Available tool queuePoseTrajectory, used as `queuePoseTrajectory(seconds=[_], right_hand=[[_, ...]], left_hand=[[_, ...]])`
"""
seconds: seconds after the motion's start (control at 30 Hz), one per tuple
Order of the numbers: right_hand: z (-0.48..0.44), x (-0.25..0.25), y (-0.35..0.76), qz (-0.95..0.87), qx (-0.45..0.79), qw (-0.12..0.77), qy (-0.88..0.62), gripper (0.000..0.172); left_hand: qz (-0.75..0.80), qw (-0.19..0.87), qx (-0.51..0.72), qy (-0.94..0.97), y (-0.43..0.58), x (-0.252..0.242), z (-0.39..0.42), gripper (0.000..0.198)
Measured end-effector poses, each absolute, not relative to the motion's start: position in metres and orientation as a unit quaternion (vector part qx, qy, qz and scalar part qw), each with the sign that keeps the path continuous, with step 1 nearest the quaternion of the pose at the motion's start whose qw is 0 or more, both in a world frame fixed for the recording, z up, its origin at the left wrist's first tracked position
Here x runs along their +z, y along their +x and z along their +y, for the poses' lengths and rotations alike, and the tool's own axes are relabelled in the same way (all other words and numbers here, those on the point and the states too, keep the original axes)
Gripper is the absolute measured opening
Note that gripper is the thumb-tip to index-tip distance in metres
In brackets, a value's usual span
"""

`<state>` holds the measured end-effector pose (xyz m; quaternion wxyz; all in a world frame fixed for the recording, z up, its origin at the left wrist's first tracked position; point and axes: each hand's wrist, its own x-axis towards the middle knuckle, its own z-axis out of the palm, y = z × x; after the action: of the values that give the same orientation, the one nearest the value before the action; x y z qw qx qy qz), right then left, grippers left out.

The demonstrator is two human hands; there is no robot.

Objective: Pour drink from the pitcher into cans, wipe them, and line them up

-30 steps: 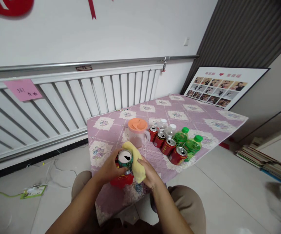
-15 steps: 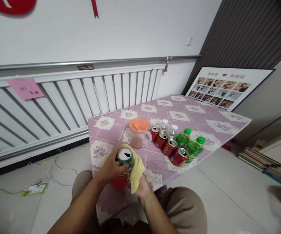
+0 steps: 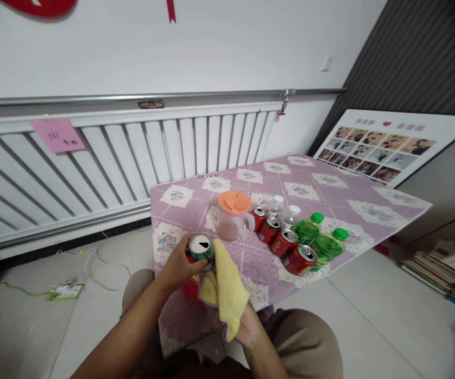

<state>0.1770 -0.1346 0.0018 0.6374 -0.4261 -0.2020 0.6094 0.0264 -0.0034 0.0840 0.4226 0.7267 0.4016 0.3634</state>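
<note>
My left hand (image 3: 180, 266) is wrapped round an opened green drink can (image 3: 200, 246), held upright over the near table corner. A yellow cloth (image 3: 229, 287) drapes over my right hand (image 3: 246, 329), which grips it from below; most of its fingers are hidden. The cloth's upper end lies against or close beside the can's right side. Beneath my left hand a red object (image 3: 191, 288) shows only in part. Just beyond the cloth stands a clear pitcher (image 3: 229, 226) with an orange lid.
Several opened red cans (image 3: 284, 243) stand in a row right of the pitcher. Behind them are two clear bottles (image 3: 290, 213) with white caps and two green bottles (image 3: 330, 243). A flowered cloth covers the table (image 3: 195, 210); a white radiator (image 3: 132, 152) lines the wall.
The yellow cloth and my right hand have moved down and to the right, so less cloth lies behind the can. My left hand still holds the can. The camera view has turned slightly left.
</note>
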Motion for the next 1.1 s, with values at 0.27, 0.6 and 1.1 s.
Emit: queuePoseTrajectory(seconds=[0.27,0.6,1.1], right_hand=[[-0.124,-0.004,0.178,-0.325,0.406,0.608,-0.601,0.074],[-0.152,-0.005,0.177,-0.468,0.334,0.503,-0.645,0.061],[-0.166,0.001,0.304,-0.580,0.105,0.193,-0.785,0.059]], left_hand=[[0.411,0.427,0.375,0.713,0.028,0.079,-0.006,0.065],[0.434,0.435,0.379,0.692,0.017,0.089,-0.008,0.059],[0.471,0.448,0.383,0.657,-0.003,0.069,-0.018,0.067]])
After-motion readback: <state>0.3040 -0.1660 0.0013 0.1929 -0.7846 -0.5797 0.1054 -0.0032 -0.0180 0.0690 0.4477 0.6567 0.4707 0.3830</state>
